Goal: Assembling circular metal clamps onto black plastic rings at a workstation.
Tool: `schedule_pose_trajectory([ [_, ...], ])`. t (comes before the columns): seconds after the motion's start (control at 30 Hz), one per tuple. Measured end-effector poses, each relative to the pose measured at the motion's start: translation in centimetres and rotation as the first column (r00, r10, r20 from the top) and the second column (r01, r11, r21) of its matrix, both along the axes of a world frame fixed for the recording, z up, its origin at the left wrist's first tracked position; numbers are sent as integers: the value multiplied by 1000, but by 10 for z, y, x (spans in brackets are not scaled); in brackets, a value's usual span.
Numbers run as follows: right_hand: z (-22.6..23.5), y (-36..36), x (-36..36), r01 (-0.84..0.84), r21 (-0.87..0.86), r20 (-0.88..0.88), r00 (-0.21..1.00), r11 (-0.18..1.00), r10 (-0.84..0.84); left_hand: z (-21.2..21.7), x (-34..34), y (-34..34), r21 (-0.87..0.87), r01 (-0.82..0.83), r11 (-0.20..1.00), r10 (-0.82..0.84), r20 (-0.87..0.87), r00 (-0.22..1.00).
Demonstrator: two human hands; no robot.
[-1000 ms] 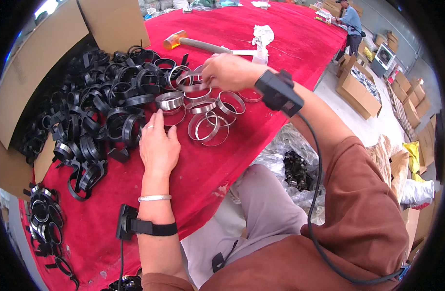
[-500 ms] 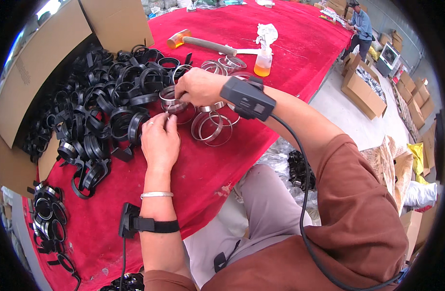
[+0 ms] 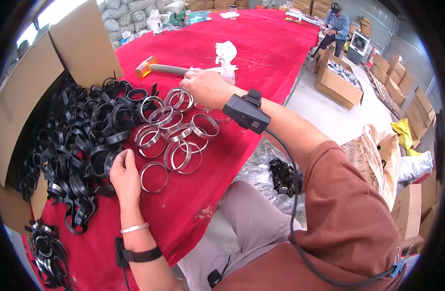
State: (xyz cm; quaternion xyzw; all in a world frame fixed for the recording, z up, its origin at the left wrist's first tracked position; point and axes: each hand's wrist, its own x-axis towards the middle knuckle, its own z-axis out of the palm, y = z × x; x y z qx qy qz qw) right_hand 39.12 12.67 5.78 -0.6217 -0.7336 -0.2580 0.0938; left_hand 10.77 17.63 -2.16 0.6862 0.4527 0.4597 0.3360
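Note:
My left hand (image 3: 125, 177) is at the near right edge of a heap of black rings, its thumb and fingers closed on a black ring (image 3: 108, 162); its fingertips are partly hidden. A loose pile of thin silver metal rings (image 3: 154, 177) lies just right of that hand. Beyond these rings, my right hand (image 3: 207, 87) is closed over the handle end of a mallet (image 3: 166, 69) with an amber head, which lies on the red cloth. Behind the right hand stands a bottle (image 3: 227, 72) with white material on top, its lower part hidden.
Cardboard flaps (image 3: 86, 43) wall in the black heap on the left. More black rings (image 3: 50, 247) lie at the table's near left edge. The red-covered table (image 3: 261, 43) stretches away. A person (image 3: 336, 29) stands far right beside an open carton (image 3: 339, 87).
My right hand has left the silver rings and moved away from me to the mallet handle. My left hand has shifted from the silver rings to the black heap. The view has turned.

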Motion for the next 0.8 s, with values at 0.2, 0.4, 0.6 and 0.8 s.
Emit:
schedule_pose_trajectory([
  [0.2, -16, -11, 60, 193, -76, 177, 968, 978, -178, 11, 9, -12, 39, 25, 999, -19, -136, 991],
  [0.4, -35, -46, 74, 268, 58, -461, 862, 962, -212, 19, 13, -27, 124, 39, 992, -3, -283, 959],
  [0.6, -65, -84, 39, 136, 28, -641, 763, 990, -87, 17, 3, -32, 328, 135, 935, -18, -338, 941],
  [0.8, -50, -114, -39, -146, 165, -658, 721, 976, 219, 37, -19, -87, 364, 179, 914, -61, -313, 948],
])
